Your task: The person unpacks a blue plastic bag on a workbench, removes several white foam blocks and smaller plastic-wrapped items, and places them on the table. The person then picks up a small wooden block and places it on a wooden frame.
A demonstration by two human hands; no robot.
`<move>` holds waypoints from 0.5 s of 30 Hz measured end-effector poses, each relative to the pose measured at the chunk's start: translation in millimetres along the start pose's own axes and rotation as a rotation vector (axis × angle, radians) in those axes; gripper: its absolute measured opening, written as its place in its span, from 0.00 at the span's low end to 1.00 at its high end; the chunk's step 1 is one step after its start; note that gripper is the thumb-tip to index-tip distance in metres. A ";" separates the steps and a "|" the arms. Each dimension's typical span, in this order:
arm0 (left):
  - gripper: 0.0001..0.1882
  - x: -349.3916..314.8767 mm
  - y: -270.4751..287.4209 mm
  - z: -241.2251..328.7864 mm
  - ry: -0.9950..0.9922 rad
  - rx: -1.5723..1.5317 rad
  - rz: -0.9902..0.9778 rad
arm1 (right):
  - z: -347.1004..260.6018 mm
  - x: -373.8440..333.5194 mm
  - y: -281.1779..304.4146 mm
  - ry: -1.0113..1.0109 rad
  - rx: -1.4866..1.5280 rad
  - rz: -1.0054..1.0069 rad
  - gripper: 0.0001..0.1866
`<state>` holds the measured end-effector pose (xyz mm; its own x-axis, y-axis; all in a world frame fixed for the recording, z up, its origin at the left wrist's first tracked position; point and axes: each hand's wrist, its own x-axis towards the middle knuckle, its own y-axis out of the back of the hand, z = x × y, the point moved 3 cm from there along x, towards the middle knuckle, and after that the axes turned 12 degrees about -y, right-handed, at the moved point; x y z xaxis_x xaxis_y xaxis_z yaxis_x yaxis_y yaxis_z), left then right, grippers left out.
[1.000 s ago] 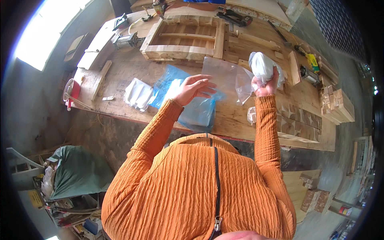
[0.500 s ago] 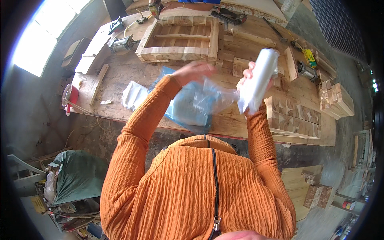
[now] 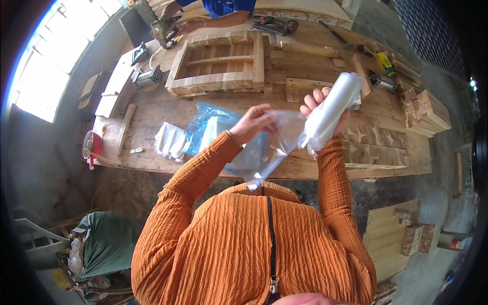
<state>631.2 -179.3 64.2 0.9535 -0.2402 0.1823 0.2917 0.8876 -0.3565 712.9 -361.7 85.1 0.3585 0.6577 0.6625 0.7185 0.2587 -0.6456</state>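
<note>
My right hand (image 3: 319,104) is closed round a roll of clear plastic film (image 3: 333,109), held tilted above the right part of the table. From the roll a loose stretch of transparent film (image 3: 284,133) hangs to the left. My left hand (image 3: 253,122) pinches the upper edge of that film, its fingertips partly hidden by the plastic. Beneath and behind the left wrist lies a blue translucent plastic bag (image 3: 203,119) on the table. White folded plastic (image 3: 171,141) rests just left of the bag.
A wooden frame (image 3: 218,81) sits across the wooden table (image 3: 152,109). Behind it a co-worker's arm (image 3: 226,21) reaches toward a nail gun (image 3: 162,33). Wood blocks (image 3: 373,145) stand at right; a red container (image 3: 94,145) is at the left edge.
My left hand has come down and now grips the film, which is spread out from the roll. The roll moved slightly right. The co-worker has leaned into view at the far side.
</note>
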 end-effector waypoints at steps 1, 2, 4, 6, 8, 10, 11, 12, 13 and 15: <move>0.10 0.1 10.7 13.8 0.009 0.043 0.095 | -1.8 -5.4 2.2 -0.007 -0.086 0.206 0.37; 0.09 -7.8 28.6 22.8 -0.021 -0.025 0.273 | -0.6 -10.8 -0.9 -0.022 -0.158 0.396 0.38; 0.08 -16.0 41.8 29.7 -0.074 -0.142 0.525 | 3.1 -20.0 -5.7 -0.042 -0.214 0.579 0.47; 0.06 -17.7 30.4 27.0 -0.138 -0.030 0.544 | 14.1 -22.9 -4.2 -0.131 -0.221 0.572 0.48; 0.04 -25.0 34.2 24.8 -0.213 0.221 0.568 | 40.5 -23.3 -6.7 -0.239 -0.190 0.651 0.51; 0.04 -39.0 46.6 16.8 -0.243 0.600 0.509 | 63.6 -19.2 -0.4 -0.359 -0.252 0.708 0.47; 0.04 -37.8 38.4 16.6 -0.251 0.771 0.453 | 67.0 -22.5 6.3 -0.424 -0.311 0.753 0.44; 0.04 -34.5 27.9 11.5 -0.316 0.373 0.401 | 67.7 -26.8 11.6 -0.447 -0.404 0.806 0.40; 0.04 -37.4 27.5 9.7 -0.217 0.143 0.378 | 74.6 -22.0 11.7 -0.484 -0.488 0.840 0.36; 0.05 -45.9 27.2 10.6 -0.020 -0.318 0.322 | 81.5 -15.3 7.3 -0.455 -0.445 0.849 0.31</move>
<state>594.5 -139.9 55.9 0.9987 0.0385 0.0321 -0.0076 0.7501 -0.6613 664.1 -312.3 39.3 0.6546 0.7277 -0.2047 0.5236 -0.6318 -0.5715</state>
